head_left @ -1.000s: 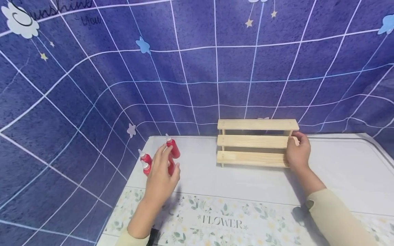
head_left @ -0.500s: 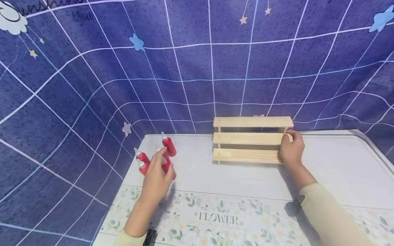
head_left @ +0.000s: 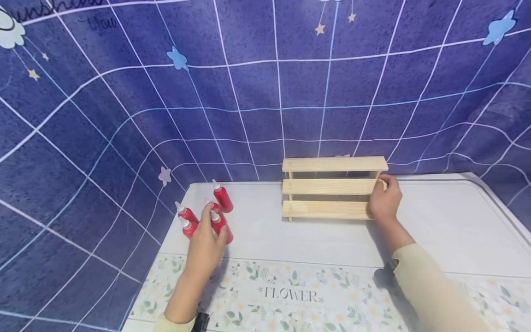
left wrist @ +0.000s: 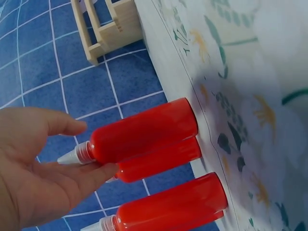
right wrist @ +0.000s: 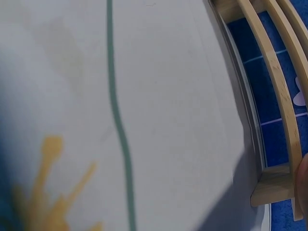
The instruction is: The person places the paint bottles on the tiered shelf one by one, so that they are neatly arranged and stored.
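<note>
Several red squeeze bottles with pale pointed nozzles stand at the table's left end. My left hand (head_left: 206, 246) is around the front right squeeze bottle (left wrist: 144, 132), thumb and fingers spread on either side of its nozzle. In the left wrist view a gap shows between thumb and bottle. Right behind it is a second red bottle (head_left: 217, 210), partly hidden, and another bottle (head_left: 223, 198) stands farther back. Two more bottles (head_left: 188, 215) are left of the hand. My right hand (head_left: 386, 198) grips the right end of a three-tier wooden shelf (head_left: 327, 210); some fingers are hidden behind it.
The white table (head_left: 257, 230) carries a floral strip (head_left: 298, 276) reading "FLOWER" along its front. A blue grid-patterned cloth (head_left: 265, 87) rises behind the table and along its left side. The shelf stands near the back edge.
My left hand has lowered slightly around the front right bottle, showing more of the bottles beside it. The whole view has shifted a little; my right hand stays at the shelf's end.
</note>
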